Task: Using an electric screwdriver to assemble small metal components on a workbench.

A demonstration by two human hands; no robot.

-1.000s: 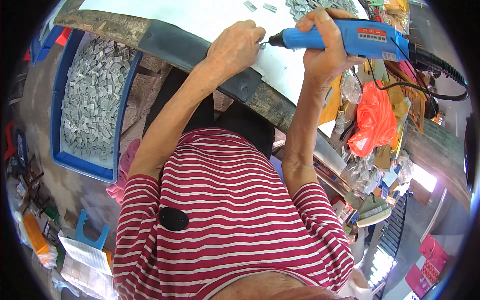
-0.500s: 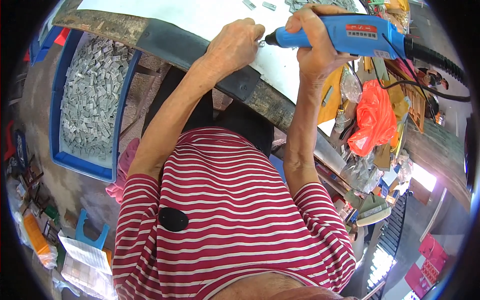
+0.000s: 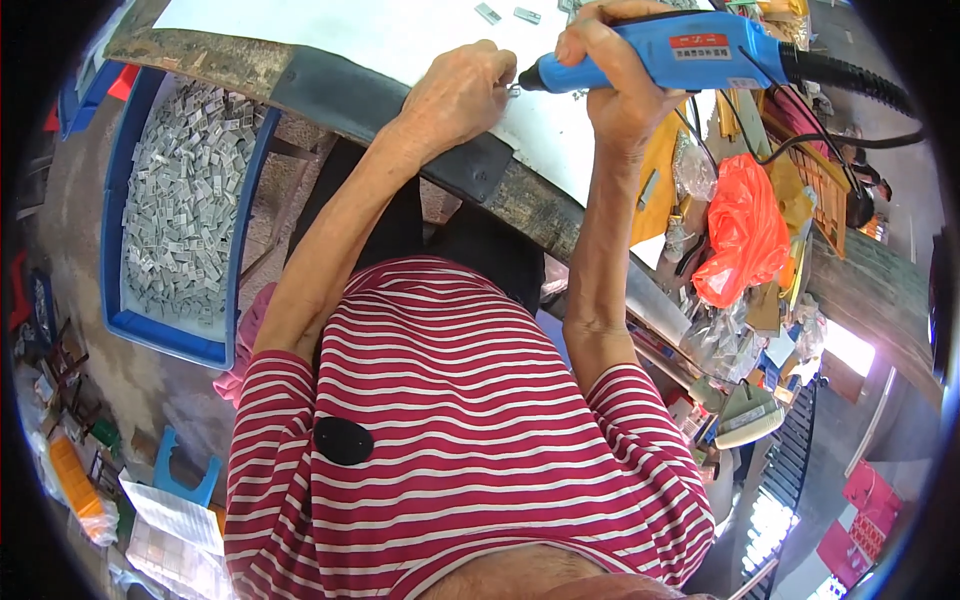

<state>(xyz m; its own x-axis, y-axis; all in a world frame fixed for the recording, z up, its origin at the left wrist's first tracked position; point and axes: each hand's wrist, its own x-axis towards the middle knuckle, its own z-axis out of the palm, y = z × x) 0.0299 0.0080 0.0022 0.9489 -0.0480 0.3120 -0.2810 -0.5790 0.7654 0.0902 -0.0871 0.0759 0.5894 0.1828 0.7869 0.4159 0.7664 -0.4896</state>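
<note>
My right hand (image 3: pixel 622 95) is wrapped round a blue electric screwdriver (image 3: pixel 665 50) with a black nose and a black cable sleeve. The tool lies nearly level, its nose pointing left at my left hand (image 3: pixel 455 95). The fingers of that hand are pinched on a small grey metal piece (image 3: pixel 514 91), mostly hidden, over the white work surface (image 3: pixel 370 35). The black nose is right beside the piece; whether the two touch, I cannot tell. Loose grey pieces (image 3: pixel 488 13) lie farther back on the white surface.
A blue tray (image 3: pixel 165 340) full of grey metal pieces (image 3: pixel 185 200) stands at left, below the table's worn edge (image 3: pixel 540 205). Black cables (image 3: pixel 830 140) run off to the right. A red plastic bag (image 3: pixel 742 235) and clutter fill the right side.
Both hands and the screwdriver appear slightly farther left, along with a small shift of the whole view. The grips look the same, and the nose remains beside the pinched piece.
</note>
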